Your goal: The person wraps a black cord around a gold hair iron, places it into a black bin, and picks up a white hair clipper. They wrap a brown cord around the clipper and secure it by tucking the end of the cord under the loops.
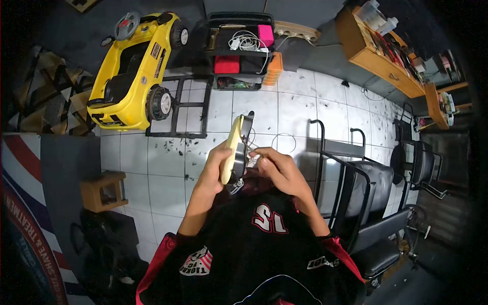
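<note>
Handheld device (233, 148): long, smooth, cream and black; left fingers (219, 154) gripping it; right fingers (265, 152) bent, hold unclear.

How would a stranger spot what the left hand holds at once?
Start at the black jersey at the bottom. Just above it, the left hand grips a slim object. Its pale yellow and black body sets it apart from the brighter yellow toy car.
</note>
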Tool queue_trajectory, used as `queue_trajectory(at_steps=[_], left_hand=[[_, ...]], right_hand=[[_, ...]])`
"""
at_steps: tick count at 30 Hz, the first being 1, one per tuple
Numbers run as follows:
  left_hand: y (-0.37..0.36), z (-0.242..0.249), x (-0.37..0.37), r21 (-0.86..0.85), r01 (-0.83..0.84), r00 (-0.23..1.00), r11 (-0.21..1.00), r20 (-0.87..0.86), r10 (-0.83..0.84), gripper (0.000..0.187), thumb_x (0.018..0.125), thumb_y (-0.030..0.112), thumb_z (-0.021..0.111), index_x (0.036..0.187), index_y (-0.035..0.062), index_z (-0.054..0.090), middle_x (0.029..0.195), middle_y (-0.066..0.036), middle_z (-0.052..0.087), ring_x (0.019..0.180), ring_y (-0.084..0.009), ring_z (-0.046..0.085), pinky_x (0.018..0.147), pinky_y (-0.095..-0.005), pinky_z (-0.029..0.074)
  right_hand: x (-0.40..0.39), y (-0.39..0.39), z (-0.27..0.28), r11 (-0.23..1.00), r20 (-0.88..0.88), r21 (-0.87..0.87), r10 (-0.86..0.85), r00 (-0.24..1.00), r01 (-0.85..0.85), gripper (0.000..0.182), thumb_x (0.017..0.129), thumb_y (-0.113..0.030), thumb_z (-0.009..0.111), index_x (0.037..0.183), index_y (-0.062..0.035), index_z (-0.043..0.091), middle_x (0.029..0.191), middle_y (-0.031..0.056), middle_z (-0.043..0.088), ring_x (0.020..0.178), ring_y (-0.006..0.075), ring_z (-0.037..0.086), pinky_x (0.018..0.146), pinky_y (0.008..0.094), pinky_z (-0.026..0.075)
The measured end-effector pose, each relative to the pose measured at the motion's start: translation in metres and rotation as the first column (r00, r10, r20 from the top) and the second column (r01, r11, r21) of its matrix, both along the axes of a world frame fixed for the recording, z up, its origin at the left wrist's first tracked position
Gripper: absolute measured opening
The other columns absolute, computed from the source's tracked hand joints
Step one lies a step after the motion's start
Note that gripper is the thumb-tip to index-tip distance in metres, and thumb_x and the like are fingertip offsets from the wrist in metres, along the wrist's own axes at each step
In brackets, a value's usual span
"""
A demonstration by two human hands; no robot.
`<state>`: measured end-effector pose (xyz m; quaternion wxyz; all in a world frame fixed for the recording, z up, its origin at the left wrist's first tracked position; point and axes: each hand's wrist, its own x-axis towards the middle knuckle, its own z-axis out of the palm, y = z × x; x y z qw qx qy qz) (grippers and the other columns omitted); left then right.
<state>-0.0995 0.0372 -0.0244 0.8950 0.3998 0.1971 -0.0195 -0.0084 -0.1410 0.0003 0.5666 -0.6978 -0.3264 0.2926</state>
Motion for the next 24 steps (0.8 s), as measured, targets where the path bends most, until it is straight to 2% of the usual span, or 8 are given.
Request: queue_trajectory(at_steps=[7,8,10,12,14,18,22,24], left_hand=[[-0.005,-0.002,-0.002,0.307,-0.077,0.997,0.949,0.016,0.076,0.036,0.088,0.009,0.063,0.122,-0.0001,0.054,0.094,0.0,0.059,0.083,-0.0065,0.056,0.071,-0.022,0.048],[-0.005,-0.003,-0.001,0.387,-0.074,0.997,0.919,0.032,0.067,0.034,0.089,0.009,0.063,0.121,0.0002,0.055,0.094,0.0,0.059,0.083,-0.0064,0.056,0.071,-0.0218,0.047],[-0.003,-0.002,-0.003,0.185,-0.085,0.996,0.979,0.033,0.08,0.034,0.091,0.017,0.063,0.12,0.0007,0.055,0.092,-0.002,0.06,0.079,-0.0073,0.057,0.069,-0.0219,0.048],[-0.004,0.007,-0.002,-0.039,-0.04,0.997,0.998,0.066,0.042,0.036,0.093,0.021,0.062,0.122,0.0005,0.054,0.091,-0.004,0.061,0.076,-0.0085,0.059,0.066,-0.0236,0.05],[-0.013,0.015,0.003,0.051,-0.071,0.997,0.996,0.024,0.069,0.037,0.094,0.022,0.061,0.123,0.0003,0.052,0.091,-0.006,0.061,0.073,-0.0103,0.06,0.064,-0.0253,0.052],[-0.023,0.002,0.005,0.669,-0.002,0.999,0.743,0.029,-0.022,0.042,0.092,0.025,0.063,0.125,0.0014,0.053,0.092,-0.006,0.062,0.08,-0.0132,0.062,0.068,-0.0282,0.05],[-0.012,0.001,0.001,0.855,0.119,0.959,0.505,0.033,-0.283,0.045,0.081,0.018,0.068,0.121,0.002,0.054,0.098,-0.018,0.065,0.085,-0.0342,0.065,0.072,-0.0354,0.05],[-0.008,0.011,0.002,0.832,0.204,0.915,0.516,0.025,-0.402,0.042,0.077,0.016,0.069,0.115,0.0021,0.057,0.095,-0.021,0.065,0.086,-0.0413,0.063,0.072,-0.0396,0.05]], right_hand=[[-0.002,-0.016,0.009,0.981,-0.153,0.034,-0.183,0.971,0.19,0.021,0.097,-0.008,0.051,0.11,0.0037,0.061,0.069,0.0023,0.057,0.063,0.0059,0.049,0.057,0.0217,0.042],[-0.001,-0.014,0.009,0.973,-0.007,-0.003,-0.231,0.973,0.231,0.019,0.095,-0.007,0.054,0.108,0.003,0.062,0.071,0.0054,0.06,0.063,0.0098,0.053,0.057,0.0246,0.044],[0.001,-0.008,0.01,0.943,0.285,-0.057,-0.3,0.91,0.328,0.016,0.091,-0.007,0.059,0.104,0.0016,0.063,0.073,0.0117,0.066,0.063,0.0176,0.063,0.058,0.0303,0.048],[0.001,-0.007,-0.004,0.963,0.433,-0.071,-0.204,0.878,0.259,0.015,0.086,-0.004,0.062,0.099,0.0021,0.064,0.079,0.0163,0.067,0.067,0.0301,0.066,0.061,0.0376,0.052],[-0.005,-0.004,-0.01,0.981,0.509,-0.1,-0.092,0.856,0.165,0.014,0.083,-0.002,0.063,0.097,0.0019,0.064,0.079,0.0176,0.066,0.068,0.0357,0.065,0.062,0.0416,0.053],[0.0,-0.005,-0.001,0.914,0.644,-0.405,0.275,0.714,0.013,0.013,0.081,-0.012,0.062,0.09,-0.0017,0.064,0.069,0.0153,0.064,0.062,0.0346,0.064,0.057,0.0434,0.053],[0.011,-0.007,0.029,0.885,0.553,-0.429,0.415,0.722,-0.181,0.016,0.076,-0.018,0.063,0.082,-0.0034,0.066,0.067,0.0149,0.064,0.06,0.0346,0.063,0.063,0.0447,0.053],[0.017,-0.008,0.036,0.839,0.421,-0.455,0.498,0.758,-0.298,0.017,0.075,-0.018,0.063,0.085,-0.0046,0.066,0.07,0.0145,0.064,0.064,0.0342,0.064,0.066,0.044,0.053]])
